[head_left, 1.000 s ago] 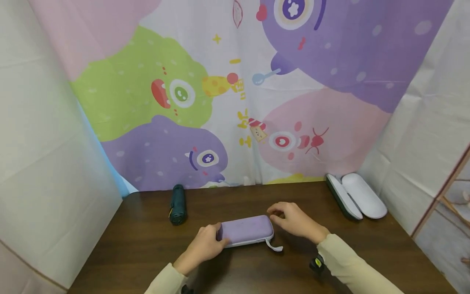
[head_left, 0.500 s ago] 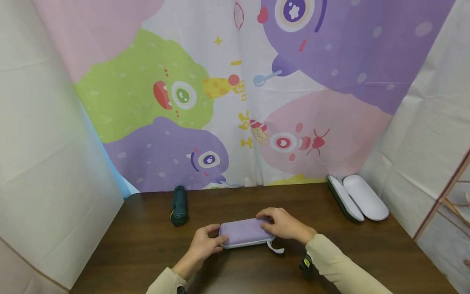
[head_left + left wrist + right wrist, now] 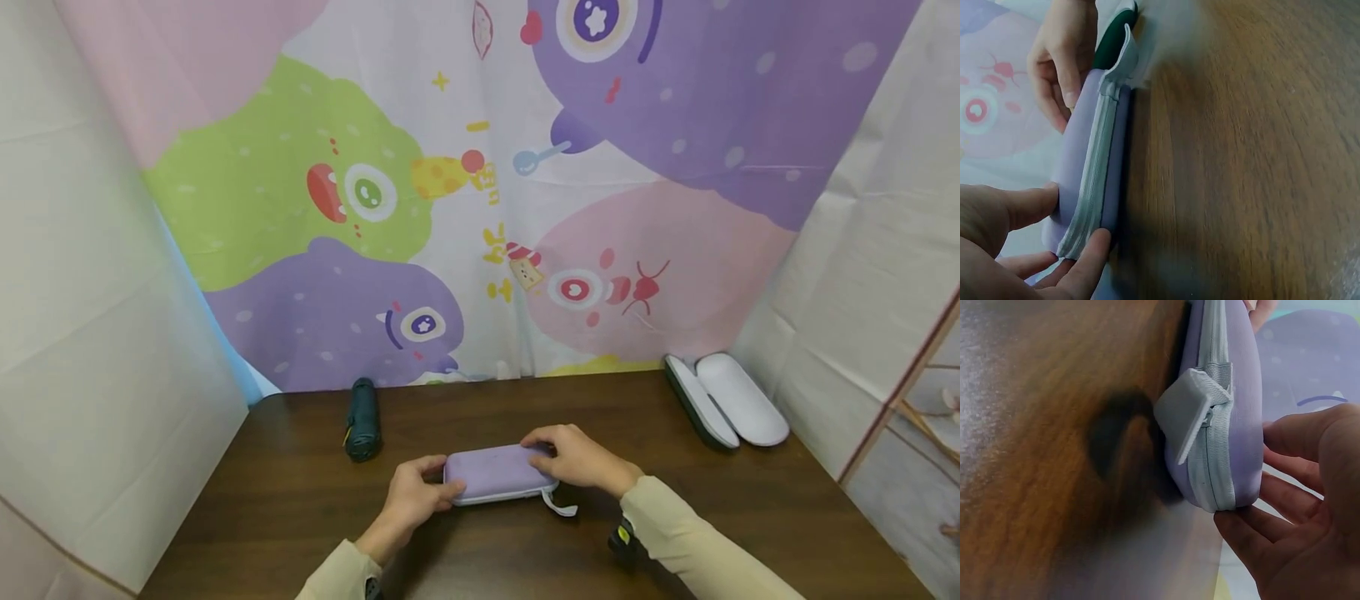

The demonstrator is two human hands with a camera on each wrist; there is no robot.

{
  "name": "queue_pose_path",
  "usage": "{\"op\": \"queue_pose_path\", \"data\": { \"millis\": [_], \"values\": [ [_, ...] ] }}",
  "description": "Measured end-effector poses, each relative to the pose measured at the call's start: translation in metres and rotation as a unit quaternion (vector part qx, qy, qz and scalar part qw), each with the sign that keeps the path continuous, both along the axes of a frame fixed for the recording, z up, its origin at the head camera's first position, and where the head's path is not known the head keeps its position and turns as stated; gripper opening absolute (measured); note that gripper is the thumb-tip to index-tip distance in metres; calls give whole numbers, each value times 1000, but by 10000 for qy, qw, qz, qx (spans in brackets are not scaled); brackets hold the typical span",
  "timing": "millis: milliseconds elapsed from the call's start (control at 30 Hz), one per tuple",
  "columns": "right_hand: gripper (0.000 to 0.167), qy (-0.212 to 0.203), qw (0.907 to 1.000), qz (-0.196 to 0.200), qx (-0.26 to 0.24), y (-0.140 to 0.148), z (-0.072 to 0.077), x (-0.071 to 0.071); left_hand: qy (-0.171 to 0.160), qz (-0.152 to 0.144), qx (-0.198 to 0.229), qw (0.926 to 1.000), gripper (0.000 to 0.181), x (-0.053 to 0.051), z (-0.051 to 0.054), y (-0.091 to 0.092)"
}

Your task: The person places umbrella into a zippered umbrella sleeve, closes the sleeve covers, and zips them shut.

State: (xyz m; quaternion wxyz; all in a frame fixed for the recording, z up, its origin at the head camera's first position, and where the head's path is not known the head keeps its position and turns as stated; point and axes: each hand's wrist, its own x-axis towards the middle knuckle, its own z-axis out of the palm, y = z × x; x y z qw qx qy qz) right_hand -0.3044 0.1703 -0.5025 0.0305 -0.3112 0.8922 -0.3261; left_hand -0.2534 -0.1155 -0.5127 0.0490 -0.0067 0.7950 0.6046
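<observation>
A lilac zippered case [image 3: 495,473] with a pale grey zip and a short strap [image 3: 558,505] lies flat on the dark wooden table [image 3: 480,558]. My left hand [image 3: 411,497] holds its left end, thumb on top and fingers around the end. At the other end my right hand [image 3: 581,458] grips the case, its thumb on the top face and fingers along the end and far side. In the right wrist view, the zip tape [image 3: 1210,444] runs round the edge, closed where it shows, with the strap [image 3: 1188,409] folded out beside the puller.
A dark green folded umbrella [image 3: 363,421] lies at the back left. Near the back right corner rests an opened hard glasses case [image 3: 742,400], white inside and dark green outside. A cartoon-printed curtain [image 3: 480,208] hangs behind the table.
The right hand has moved left from beside the case onto its right end. The left hand's fingers have shifted back toward the left end. Over the last half second both hands look almost still.
</observation>
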Motion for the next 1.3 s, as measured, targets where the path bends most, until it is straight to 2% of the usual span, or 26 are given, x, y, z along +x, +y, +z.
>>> {"op": "queue_pose_path", "data": {
  "millis": [233,467,667,767,867,1033,1100,1200,1233,1300],
  "values": [
    [24,220,9997,-24,74,1,-3,4,365,9,-288,9989,55,-3,0,-3],
    [26,-84,9999,61,107,2,2,11,549,-30,-524,9971,42,-11,-5,-11],
    [31,-382,9991,-146,-73,-8,6,23,861,58,-1112,9900,26,-23,-1,-15],
    [32,-360,9988,-310,-133,-16,8,29,948,14,-1345,9864,22,-29,2,-16],
    [33,-162,9992,-342,-109,-24,9,36,1055,-82,-1456,9837,20,-35,5,-17],
    [20,212,9993,88,290,-31,12,46,1140,-191,-1573,9808,25,-39,5,-17],
    [25,319,9978,327,480,-31,13,48,1175,-168,-1615,9797,26,-40,4,-17],
    [18,299,9959,557,643,-31,14,51,1313,-87,-1672,9771,25,-42,5,-16],
    [19,290,9958,578,651,-31,14,52,1334,-51,-1684,9766,24,-43,5,-16],
    [34,227,9964,540,611,-32,14,53,1336,9,-1695,9764,23,-44,7,-16]
  ]
}}
